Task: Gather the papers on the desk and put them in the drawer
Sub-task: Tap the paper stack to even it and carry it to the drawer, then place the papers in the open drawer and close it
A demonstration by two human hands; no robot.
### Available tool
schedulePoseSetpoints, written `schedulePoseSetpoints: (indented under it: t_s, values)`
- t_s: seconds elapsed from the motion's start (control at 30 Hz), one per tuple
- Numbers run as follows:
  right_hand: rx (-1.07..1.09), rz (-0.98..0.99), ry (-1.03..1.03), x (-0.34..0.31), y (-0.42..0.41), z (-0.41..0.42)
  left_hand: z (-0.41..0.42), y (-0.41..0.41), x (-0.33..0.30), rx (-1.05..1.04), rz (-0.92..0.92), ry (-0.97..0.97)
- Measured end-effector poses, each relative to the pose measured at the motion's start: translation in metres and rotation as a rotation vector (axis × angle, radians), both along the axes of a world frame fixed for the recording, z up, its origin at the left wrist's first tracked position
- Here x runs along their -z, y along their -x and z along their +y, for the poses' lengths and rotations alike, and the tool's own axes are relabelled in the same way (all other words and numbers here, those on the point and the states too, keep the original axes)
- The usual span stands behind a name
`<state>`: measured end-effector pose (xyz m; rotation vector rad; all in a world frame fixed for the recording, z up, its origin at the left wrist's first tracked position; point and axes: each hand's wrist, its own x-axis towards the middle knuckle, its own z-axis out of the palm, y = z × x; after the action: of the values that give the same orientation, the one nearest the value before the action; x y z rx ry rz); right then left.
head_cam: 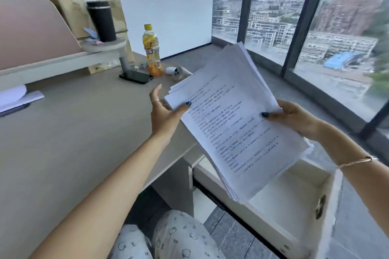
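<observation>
Two hands on one thick stack of printed papers (235,124), held tilted in the air, partly above the open drawer (294,195), off the desk's (73,132) right edge. Left hand (166,111) at the stack's left corner, thumb on top, fingers spread loosely beneath. Right hand (294,118) clamped on the right edge, thumb pressed on the top sheet. Behind, on the desk: yellow drink bottle (152,50), dark phone (136,76), black tumbler (101,21).

stack of printed papers (235,124) gripped by both hands, left hand (166,113) at nine o'clock, right hand (294,118) at three, open drawer (290,206) below at five o'clock
</observation>
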<state>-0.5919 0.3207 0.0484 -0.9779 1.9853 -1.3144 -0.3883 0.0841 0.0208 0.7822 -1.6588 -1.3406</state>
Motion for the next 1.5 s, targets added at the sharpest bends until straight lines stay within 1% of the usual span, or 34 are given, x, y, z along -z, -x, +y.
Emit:
schedulePoseSetpoints:
  t_s: [0.03, 0.1, 0.13, 0.2, 0.27, 0.43, 0.5, 0.6, 0.67, 0.73, 0.87, 1.0, 1.03, 1.1, 1.23, 1.4, 1.5]
  values:
    - [0.005, -0.006, -0.02, 0.003, 0.007, 0.01, 0.002, 0.011, 0.004, -0.011, -0.042, 0.059]
    - [0.003, -0.003, -0.057, 0.009, 0.015, 0.021, 0.004, 0.021, 0.011, -0.018, -0.163, 0.274]
    - [0.017, -0.004, -0.081, 0.013, 0.023, 0.028, 0.005, 0.032, 0.014, 0.027, -0.239, 0.374]
    - [0.033, -0.017, -0.133, 0.021, 0.036, 0.038, 0.007, 0.049, 0.02, 0.153, -0.39, 0.514]
    - [0.029, -0.025, -0.185, 0.028, 0.047, 0.047, 0.01, 0.063, 0.024, 0.239, -0.457, 0.566]
    - [0.034, -0.065, -0.289, 0.044, 0.072, 0.062, 0.008, 0.099, 0.034, 0.332, -0.515, 0.52]
    - [0.026, -0.086, -0.327, 0.051, 0.08, 0.065, 0.006, 0.108, 0.041, 0.324, -0.517, 0.5]
    - [-0.003, -0.125, -0.373, 0.064, 0.087, 0.066, 0.004, 0.113, 0.05, 0.32, -0.536, 0.399]
    - [-0.029, -0.133, -0.424, 0.076, 0.091, 0.063, 0.002, 0.115, 0.051, 0.273, -0.504, 0.349]
    - [-0.075, -0.117, -0.472, 0.092, 0.094, 0.057, 0.001, 0.116, 0.052, 0.253, -0.495, 0.356]
    - [-0.147, -0.107, -0.561, 0.124, 0.1, 0.045, 0.002, 0.117, 0.055, 0.276, -0.536, 0.4]
    - [-0.171, 0.081, -0.682, 0.144, 0.098, 0.035, 0.002, 0.119, 0.055, 0.267, -0.551, 0.402]
    - [-0.159, 0.12, -0.683, 0.148, 0.097, 0.035, 0.002, 0.119, 0.056, 0.266, -0.556, 0.401]
    - [-0.12, 0.18, -0.657, 0.154, 0.093, 0.036, 0.002, 0.119, 0.055, 0.266, -0.562, 0.406]
    - [-0.043, 0.235, -0.584, 0.152, 0.084, 0.045, 0.003, 0.119, 0.054, 0.254, -0.566, 0.415]
    - [0.032, 0.526, -0.521, 0.15, 0.066, 0.071, 0.006, 0.118, 0.054, 0.262, -0.575, 0.41]
    - [0.118, 0.604, -0.459, 0.155, 0.047, 0.099, 0.007, 0.116, 0.054, 0.265, -0.565, 0.405]
